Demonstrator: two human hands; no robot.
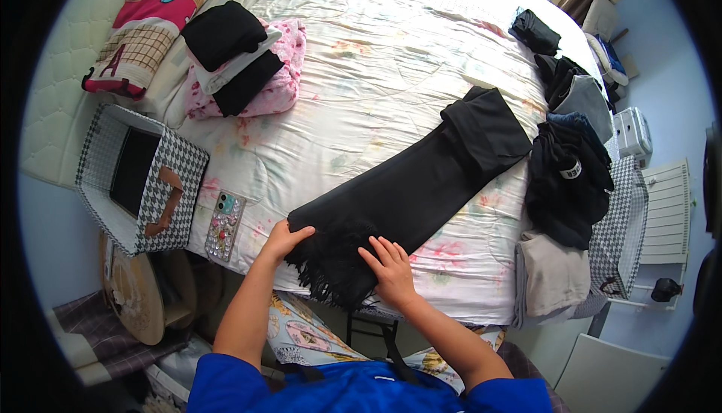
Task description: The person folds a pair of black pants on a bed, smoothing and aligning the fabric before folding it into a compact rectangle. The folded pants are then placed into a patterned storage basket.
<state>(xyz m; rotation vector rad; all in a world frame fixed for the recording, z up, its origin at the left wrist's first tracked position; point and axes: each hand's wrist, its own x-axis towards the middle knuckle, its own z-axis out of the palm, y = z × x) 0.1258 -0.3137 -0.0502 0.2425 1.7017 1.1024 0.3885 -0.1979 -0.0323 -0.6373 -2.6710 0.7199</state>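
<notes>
Black trousers with a frayed, fringed hem lie lengthwise across the bed, slanting from near me up to the right. Their far end is turned back on itself in a thick fold. My left hand holds the left corner of the hem end, thumb on top and the other fingers hidden under the cloth. On the right edge of the same end, just above the fringe, my right hand rests with its fingers spread on the fabric. The fringe hangs towards the bed's near edge between my hands.
A houndstooth storage box and a phone in a jewelled case are at left. Behind them, folded black clothes sit on a pink blanket. Dark clothes, beige folded clothes and another houndstooth box line the right side.
</notes>
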